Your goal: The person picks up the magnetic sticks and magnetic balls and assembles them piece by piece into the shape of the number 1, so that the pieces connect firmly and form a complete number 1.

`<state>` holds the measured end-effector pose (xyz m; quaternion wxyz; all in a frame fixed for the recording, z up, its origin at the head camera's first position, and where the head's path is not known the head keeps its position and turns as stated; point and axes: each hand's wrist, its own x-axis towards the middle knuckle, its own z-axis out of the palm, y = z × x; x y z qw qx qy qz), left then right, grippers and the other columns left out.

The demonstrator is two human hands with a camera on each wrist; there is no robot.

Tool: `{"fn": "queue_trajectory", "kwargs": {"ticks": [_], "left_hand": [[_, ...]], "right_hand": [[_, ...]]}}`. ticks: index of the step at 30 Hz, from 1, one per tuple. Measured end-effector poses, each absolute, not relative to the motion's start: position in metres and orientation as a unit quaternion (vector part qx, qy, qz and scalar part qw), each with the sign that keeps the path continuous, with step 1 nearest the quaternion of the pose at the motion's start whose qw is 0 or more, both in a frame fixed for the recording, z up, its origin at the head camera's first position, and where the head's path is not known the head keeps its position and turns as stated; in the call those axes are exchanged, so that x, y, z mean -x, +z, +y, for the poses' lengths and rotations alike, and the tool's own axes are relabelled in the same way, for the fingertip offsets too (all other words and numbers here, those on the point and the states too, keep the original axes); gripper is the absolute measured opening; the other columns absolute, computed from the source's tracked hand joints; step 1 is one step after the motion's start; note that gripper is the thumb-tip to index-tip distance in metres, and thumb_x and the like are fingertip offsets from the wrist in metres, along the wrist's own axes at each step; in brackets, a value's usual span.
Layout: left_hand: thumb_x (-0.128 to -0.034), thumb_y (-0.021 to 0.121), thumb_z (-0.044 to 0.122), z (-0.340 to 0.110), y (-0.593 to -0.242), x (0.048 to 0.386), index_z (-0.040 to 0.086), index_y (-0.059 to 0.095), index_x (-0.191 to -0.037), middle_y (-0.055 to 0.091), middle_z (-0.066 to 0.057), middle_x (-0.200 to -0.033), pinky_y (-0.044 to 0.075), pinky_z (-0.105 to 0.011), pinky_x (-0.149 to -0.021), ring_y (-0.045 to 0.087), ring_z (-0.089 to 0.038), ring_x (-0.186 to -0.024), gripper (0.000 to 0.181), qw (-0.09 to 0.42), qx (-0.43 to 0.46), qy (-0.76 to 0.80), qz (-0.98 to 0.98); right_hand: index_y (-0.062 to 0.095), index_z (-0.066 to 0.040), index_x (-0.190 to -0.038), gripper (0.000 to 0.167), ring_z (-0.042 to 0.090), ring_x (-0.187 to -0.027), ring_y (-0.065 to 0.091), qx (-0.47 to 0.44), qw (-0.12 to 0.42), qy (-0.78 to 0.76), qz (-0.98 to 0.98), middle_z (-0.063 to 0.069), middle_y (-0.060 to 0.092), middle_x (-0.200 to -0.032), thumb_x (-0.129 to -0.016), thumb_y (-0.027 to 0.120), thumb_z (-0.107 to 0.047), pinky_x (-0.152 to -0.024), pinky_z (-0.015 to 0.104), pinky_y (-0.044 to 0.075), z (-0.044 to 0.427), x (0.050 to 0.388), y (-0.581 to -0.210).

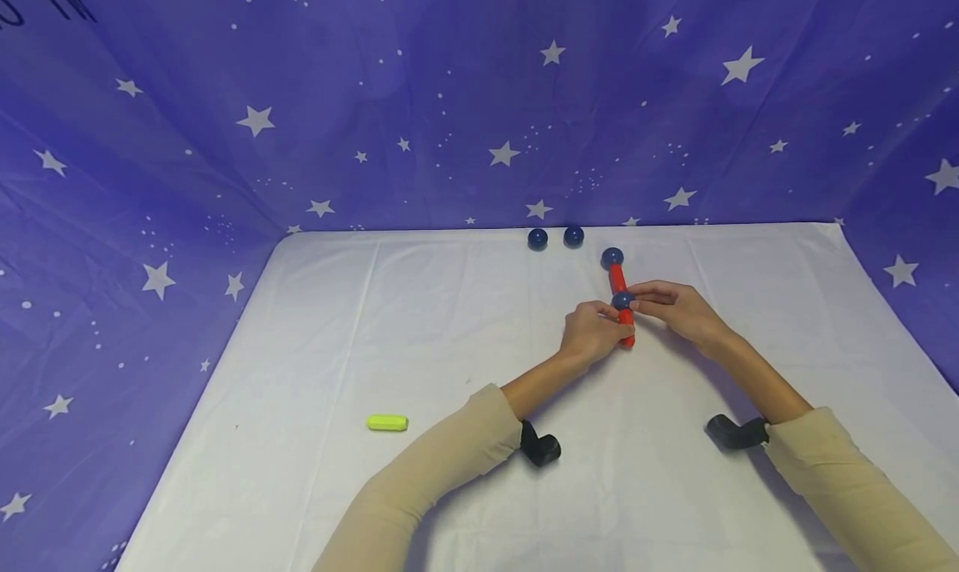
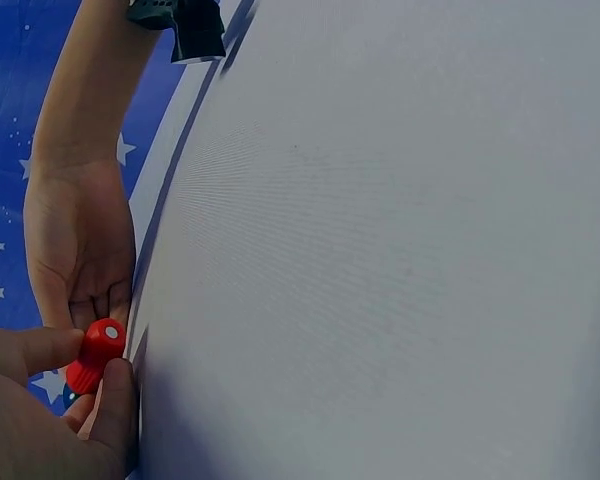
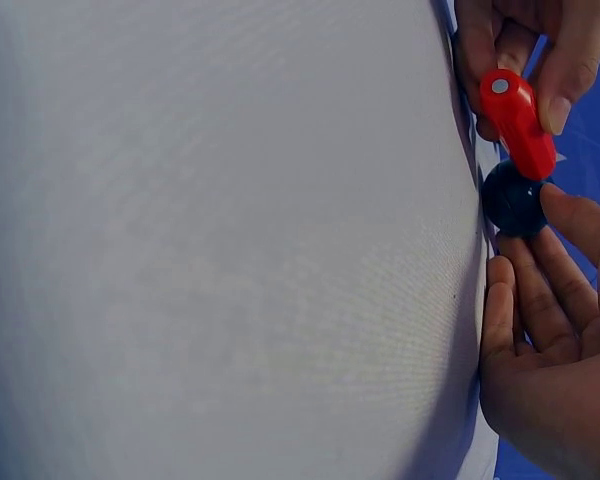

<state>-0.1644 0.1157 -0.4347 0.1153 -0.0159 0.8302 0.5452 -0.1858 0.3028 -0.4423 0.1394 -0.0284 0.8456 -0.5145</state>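
Observation:
My left hand (image 1: pixel 592 334) pinches a red rod (image 1: pixel 627 329) between thumb and fingers. In the right wrist view the rod (image 3: pixel 520 125) shows a pale round disc on its free end, while its other end meets a dark blue ball (image 3: pixel 516 198). My right hand (image 1: pixel 680 309) pinches that ball (image 1: pixel 623 300) between thumb and fingertips. Beyond it, a second red rod (image 1: pixel 617 278) runs in line to another blue ball (image 1: pixel 612 258). In the left wrist view the near rod (image 2: pixel 102 342) sits between the left thumb and fingers.
Two loose blue balls, one on the left (image 1: pixel 537 239) and one on the right (image 1: pixel 573 236), lie near the back edge of the white-covered table (image 1: pixel 315 330). A yellow-green rod (image 1: pixel 387 423) lies at the front left. A star-patterned blue cloth (image 1: pixel 419 97) hangs behind.

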Motion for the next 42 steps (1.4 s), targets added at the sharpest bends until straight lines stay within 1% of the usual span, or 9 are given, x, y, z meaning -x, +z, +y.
{"fn": "queue_trajectory", "kwargs": {"ticks": [4, 12, 19, 28, 31, 37, 42], "left_hand": [[-0.0785, 0.084, 0.017, 0.1159, -0.4342, 0.1645, 0.011, 0.071, -0.081, 0.063, 0.008, -0.062, 0.039, -0.021, -0.055, 0.054, -0.006, -0.059, 0.015, 0.114, 0.013, 0.541, 0.833], [-0.0787, 0.085, 0.018, 0.1152, -0.4348, 0.1656, 0.010, 0.073, -0.081, 0.064, 0.008, -0.062, 0.038, -0.021, -0.056, 0.054, -0.007, -0.060, 0.014, 0.110, 0.003, 0.535, 0.838], [-0.0787, 0.085, 0.019, 0.1159, -0.4373, 0.1682, 0.011, 0.074, -0.078, 0.062, 0.009, -0.060, 0.038, -0.021, -0.056, 0.053, -0.008, -0.062, 0.014, 0.106, -0.004, 0.530, 0.841], [-0.0802, 0.084, 0.020, 0.1155, -0.4366, 0.1698, 0.008, 0.075, -0.079, 0.062, 0.006, -0.066, 0.038, -0.022, -0.055, 0.053, -0.009, -0.063, 0.015, 0.110, -0.007, 0.528, 0.842], [-0.0807, 0.084, 0.021, 0.1152, -0.4366, 0.1700, 0.009, 0.074, -0.079, 0.062, 0.006, -0.066, 0.038, -0.021, -0.055, 0.053, -0.009, -0.063, 0.016, 0.111, -0.011, 0.524, 0.844], [-0.0810, 0.084, 0.022, 0.1139, -0.4369, 0.1691, 0.008, 0.072, -0.079, 0.062, 0.006, -0.063, 0.038, -0.021, -0.054, 0.054, -0.009, -0.061, 0.018, 0.109, -0.020, 0.523, 0.845], [-0.0807, 0.084, 0.023, 0.1135, -0.4388, 0.1688, 0.007, 0.070, -0.080, 0.060, 0.006, -0.061, 0.037, -0.020, -0.052, 0.053, -0.008, -0.058, 0.021, 0.102, -0.034, 0.520, 0.847]], "right_hand": [[0.058, -0.002, -0.134, 0.052, 0.042, -0.135, 0.042, 0.027, 0.138, -0.515, 0.845, 0.026, 0.057, -0.135, -0.095, 0.070, -0.033, -0.108, 0.066, 0.022, 0.3030, 0.1853, -0.4423], [0.060, -0.003, -0.132, 0.052, 0.039, -0.132, 0.046, 0.021, 0.136, -0.517, 0.845, 0.024, 0.059, -0.133, -0.094, 0.072, -0.035, -0.105, 0.059, 0.028, 0.3013, 0.1855, -0.4428], [0.060, -0.001, -0.132, 0.053, 0.039, -0.130, 0.047, 0.021, 0.131, -0.519, 0.844, 0.025, 0.059, -0.132, -0.093, 0.072, -0.036, -0.107, 0.060, 0.026, 0.3006, 0.1868, -0.4442], [0.060, -0.001, -0.132, 0.053, 0.038, -0.129, 0.048, 0.022, 0.130, -0.522, 0.843, 0.025, 0.060, -0.130, -0.093, 0.072, -0.035, -0.106, 0.058, 0.027, 0.3020, 0.1887, -0.4452], [0.060, -0.002, -0.132, 0.052, 0.039, -0.130, 0.047, 0.022, 0.132, -0.519, 0.844, 0.025, 0.060, -0.131, -0.093, 0.072, -0.035, -0.106, 0.059, 0.027, 0.3017, 0.1886, -0.4449], [0.060, -0.003, -0.133, 0.050, 0.042, -0.134, 0.043, 0.023, 0.133, -0.509, 0.850, 0.025, 0.058, -0.134, -0.095, 0.070, -0.034, -0.107, 0.066, 0.023, 0.3010, 0.1879, -0.4442], [0.060, -0.002, -0.133, 0.050, 0.042, -0.133, 0.044, 0.023, 0.132, -0.509, 0.850, 0.025, 0.059, -0.133, -0.095, 0.070, -0.033, -0.107, 0.065, 0.024, 0.3001, 0.1864, -0.4423]]}}
